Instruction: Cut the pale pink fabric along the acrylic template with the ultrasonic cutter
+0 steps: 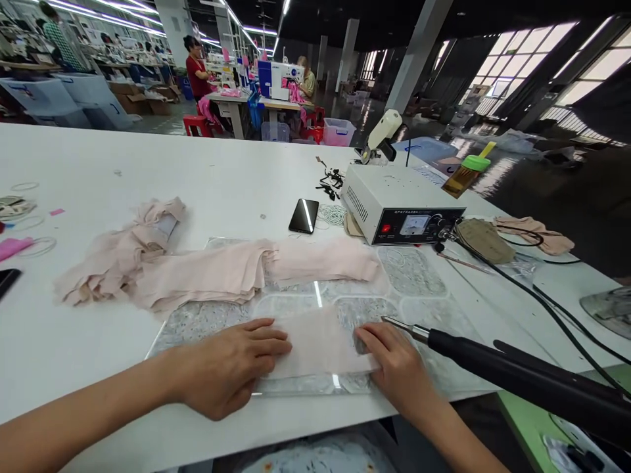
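My left hand (236, 368) lies palm down, its fingers stretched over the left edge of a thin pale pink fabric piece (310, 345). At that piece's right edge is my right hand (399, 364), its fingers bent together on the cloth. Underneath is a clear sheet with rounded panels over a grey speckled mat (207, 322). A black handpiece with a metal tip (458, 348) reaches in from the right; its tip lies just above my right fingers, and the hand is not wrapped round it. Beyond my hands is a layered strip of pink fabric pieces (207, 272).
A bunched pink fabric heap (123, 253) lies left. Behind the mat are a phone (303, 216) and a white control box (404, 197) bearing a cream-coloured tool (384, 131). Black cables (532, 289) cross the right side. People sit at sewing machines beyond the white table (236, 171).
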The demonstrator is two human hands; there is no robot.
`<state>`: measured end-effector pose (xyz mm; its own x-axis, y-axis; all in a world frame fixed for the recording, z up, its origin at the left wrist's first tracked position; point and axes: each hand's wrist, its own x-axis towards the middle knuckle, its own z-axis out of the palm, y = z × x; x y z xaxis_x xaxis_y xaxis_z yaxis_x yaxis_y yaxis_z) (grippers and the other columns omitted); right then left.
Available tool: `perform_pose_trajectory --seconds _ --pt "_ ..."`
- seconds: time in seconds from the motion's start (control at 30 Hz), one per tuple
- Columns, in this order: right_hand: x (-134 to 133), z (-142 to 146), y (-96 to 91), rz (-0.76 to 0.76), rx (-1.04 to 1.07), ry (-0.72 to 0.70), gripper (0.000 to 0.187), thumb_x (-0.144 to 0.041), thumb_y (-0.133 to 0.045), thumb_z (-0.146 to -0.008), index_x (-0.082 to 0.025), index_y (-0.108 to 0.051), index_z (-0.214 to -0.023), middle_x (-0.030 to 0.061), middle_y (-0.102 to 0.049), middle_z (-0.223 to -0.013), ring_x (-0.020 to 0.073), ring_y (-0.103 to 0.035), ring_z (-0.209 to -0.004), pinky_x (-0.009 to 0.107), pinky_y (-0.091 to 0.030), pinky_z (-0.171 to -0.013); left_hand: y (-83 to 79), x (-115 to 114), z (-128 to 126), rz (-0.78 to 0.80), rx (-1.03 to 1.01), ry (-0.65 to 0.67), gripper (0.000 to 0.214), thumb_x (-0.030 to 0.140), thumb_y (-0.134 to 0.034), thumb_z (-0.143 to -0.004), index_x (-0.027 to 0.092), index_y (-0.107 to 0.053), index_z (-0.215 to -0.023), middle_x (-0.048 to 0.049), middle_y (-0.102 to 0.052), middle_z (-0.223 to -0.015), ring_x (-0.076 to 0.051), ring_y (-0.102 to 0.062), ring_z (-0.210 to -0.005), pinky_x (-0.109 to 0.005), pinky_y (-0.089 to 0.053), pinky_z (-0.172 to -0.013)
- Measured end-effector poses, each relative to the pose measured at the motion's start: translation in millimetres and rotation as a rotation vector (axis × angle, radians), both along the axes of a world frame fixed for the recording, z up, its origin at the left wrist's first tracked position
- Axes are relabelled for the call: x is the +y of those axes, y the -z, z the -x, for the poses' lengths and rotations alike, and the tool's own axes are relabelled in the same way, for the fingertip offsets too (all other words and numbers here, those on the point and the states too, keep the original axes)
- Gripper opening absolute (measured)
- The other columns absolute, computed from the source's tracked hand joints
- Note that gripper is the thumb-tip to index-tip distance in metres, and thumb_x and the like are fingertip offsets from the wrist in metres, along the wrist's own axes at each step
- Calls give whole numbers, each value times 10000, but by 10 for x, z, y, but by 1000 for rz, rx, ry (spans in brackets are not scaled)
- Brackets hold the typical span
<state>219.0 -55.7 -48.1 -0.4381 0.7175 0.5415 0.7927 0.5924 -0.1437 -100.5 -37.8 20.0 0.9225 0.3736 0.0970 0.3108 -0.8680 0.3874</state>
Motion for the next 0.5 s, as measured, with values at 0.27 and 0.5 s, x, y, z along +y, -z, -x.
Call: perform_pose_trajectory --seconds 0.27,0.5 --pt "-37 -151 87 49 136 125 491 7 -390 -787 -237 -605 -1155 69 -686 -1064 226 -645 -1006 396 -565 -841 14 287 -489 -92 -56 117 262 153 -412 -977 176 -634 -1112 -97 -663 -1186 -202 -617 -1083 -329 -455 -971" --pt "-282 -343 144 28 269 174 342 -99 -429 -864 -254 -634 -1090 61 -695 -1096 213 -667 -990 388 -553 -857 330 473 -720 -271 -43 177 315 270 -409 -1010 169 -597 -1241 -114 -592 -1320 -248 -530 -1243 -395 -393 -1067"
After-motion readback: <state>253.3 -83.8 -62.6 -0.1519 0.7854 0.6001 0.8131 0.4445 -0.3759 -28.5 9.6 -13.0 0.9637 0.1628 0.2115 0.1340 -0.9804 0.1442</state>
